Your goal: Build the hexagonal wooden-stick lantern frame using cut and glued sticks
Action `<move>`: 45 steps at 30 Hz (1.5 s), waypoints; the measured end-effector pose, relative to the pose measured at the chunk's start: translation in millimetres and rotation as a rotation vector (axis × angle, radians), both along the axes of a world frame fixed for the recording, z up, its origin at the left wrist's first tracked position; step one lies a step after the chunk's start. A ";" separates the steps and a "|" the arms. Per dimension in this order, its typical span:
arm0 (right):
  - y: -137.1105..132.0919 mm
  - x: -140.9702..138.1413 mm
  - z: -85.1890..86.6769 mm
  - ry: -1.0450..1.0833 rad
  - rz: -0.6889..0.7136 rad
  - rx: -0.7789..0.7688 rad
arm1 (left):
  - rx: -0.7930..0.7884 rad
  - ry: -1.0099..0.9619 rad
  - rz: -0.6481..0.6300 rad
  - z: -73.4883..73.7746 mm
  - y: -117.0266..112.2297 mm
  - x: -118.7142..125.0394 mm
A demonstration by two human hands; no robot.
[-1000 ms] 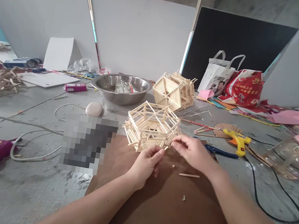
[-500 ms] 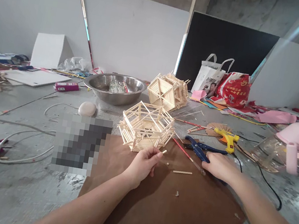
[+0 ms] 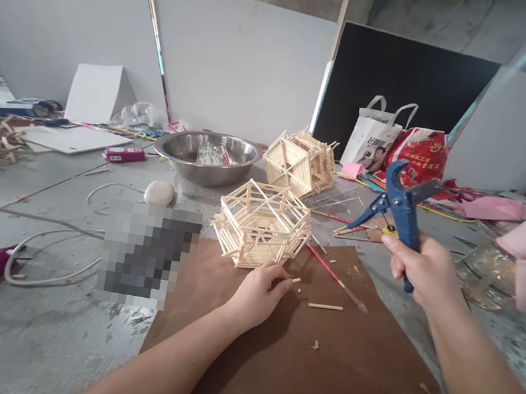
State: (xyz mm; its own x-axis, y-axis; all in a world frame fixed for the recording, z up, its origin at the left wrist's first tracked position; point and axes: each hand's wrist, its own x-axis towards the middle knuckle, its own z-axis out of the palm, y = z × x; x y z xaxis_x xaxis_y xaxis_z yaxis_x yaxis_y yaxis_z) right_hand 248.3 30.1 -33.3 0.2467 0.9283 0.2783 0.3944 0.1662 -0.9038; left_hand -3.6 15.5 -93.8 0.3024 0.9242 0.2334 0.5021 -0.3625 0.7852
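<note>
Left hand (image 3: pixel 259 294) rests on the brown sheet (image 3: pixel 314 374), fingers curled, thumb and forefinger pinching a short stick (image 3: pixel 296 280) just in front of the hexagonal stick frame (image 3: pixel 261 223). Right hand (image 3: pixel 425 271) is lifted off the counter (image 3: pixel 45 322), fist closed round one handle of the blue cutter (image 3: pixel 404 210); its other handle is splayed out, head pointing up. A loose stick (image 3: pixel 325 306) lies between my hands. Step, as I read it: trimming a stick for the frame. The next move calls for bringing the cutter's mouth and the stick end together squarely
</note>
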 end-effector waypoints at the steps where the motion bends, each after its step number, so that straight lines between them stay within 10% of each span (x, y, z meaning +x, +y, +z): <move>1: 0.4 -5.6 3.2 0.107 0.079 0.037 | 0.001 0.009 -0.002 -0.3 0.7 -0.3; 11: 20.1 -45.2 -10.9 0.435 0.699 -0.086 | 0.044 -0.059 0.191 -3.6 12.8 -8.4; 19: 12.0 -52.6 -33.9 0.507 0.919 -0.207 | -0.287 -0.565 0.289 5.6 4.4 -4.4; 25: 2.7 -72.8 -35.4 0.336 0.857 -0.260 | -0.435 -0.698 0.274 11.9 -4.1 2.2; 45: -21.8 -99.4 -52.3 0.550 0.902 -0.215 | -0.048 -0.341 0.304 -0.3 -6.4 2.3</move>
